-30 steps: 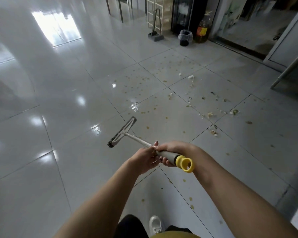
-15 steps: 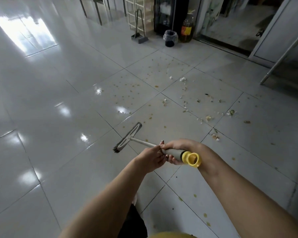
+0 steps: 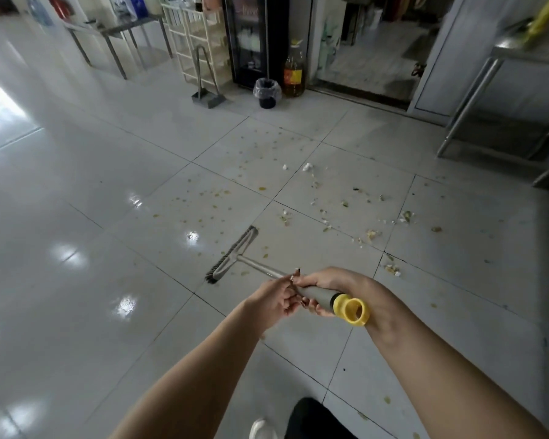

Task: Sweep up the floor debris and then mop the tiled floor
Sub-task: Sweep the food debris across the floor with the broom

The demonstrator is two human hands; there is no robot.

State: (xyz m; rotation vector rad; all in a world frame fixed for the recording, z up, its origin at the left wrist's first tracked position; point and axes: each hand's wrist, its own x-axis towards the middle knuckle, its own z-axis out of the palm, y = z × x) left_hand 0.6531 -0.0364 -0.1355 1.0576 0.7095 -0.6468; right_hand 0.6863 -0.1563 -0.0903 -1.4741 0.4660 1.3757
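I hold a grey broom with a yellow ring cap (image 3: pixel 352 309) at the handle's end. Its bristled head (image 3: pixel 232 255) hangs just above or on the glossy white tiled floor (image 3: pixel 76 217) in front of me. My right hand (image 3: pixel 327 288) grips the grey handle just below the cap. My left hand (image 3: pixel 274 301) grips the shaft a little lower, touching the right. Scattered food scraps and yellowish spots (image 3: pixel 327 217) lie on the tiles beyond and right of the broom head.
A grey dustpan (image 3: pixel 208 98) stands upright at the back beside a small lined bin (image 3: pixel 267 91) and a large oil bottle (image 3: pixel 294 72). White racks and a black fridge line the far wall. A metal table's legs (image 3: pixel 466 103) stand at the right.
The view has tilted up and moved forward, showing more of the far wall. The broom head has shifted right, closer to the debris. Both hands keep their hold.
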